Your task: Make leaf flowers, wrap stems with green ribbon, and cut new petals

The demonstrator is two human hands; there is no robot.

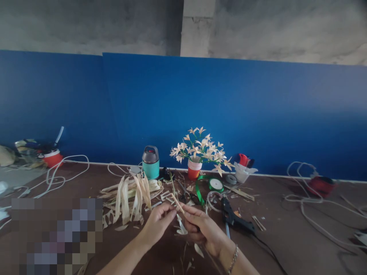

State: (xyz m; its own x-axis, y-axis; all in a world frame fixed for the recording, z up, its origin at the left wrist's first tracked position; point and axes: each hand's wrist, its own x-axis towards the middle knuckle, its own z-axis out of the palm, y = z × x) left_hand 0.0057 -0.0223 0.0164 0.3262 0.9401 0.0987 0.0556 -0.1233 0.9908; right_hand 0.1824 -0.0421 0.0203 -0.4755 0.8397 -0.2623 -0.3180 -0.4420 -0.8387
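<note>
My right hand point(204, 226) is closed around a thin, pale strip of dried husk point(178, 203), pinching it between thumb and fingers. The strip slants up and left from the fingertips. My left hand point(161, 218) is closed in a pinch right beside the strip; what lies between its fingertips is too small to make out. Beyond the left hand is a heap of dried corn husks point(125, 198). Scissors point(182, 191) lie just past the hands. A black glue gun point(235, 218) rests to the right of my right hand.
Pale husk flowers point(205, 147) on green stems stand in red-and-white paper cups point(195, 169). Around them are a green ribbon roll point(216, 185), a teal container point(150, 168) and a white cup point(241, 173). White cables point(304, 206) loop at right. Husk scraps litter the brown table point(275, 236); a blue partition point(160, 99) rises behind.
</note>
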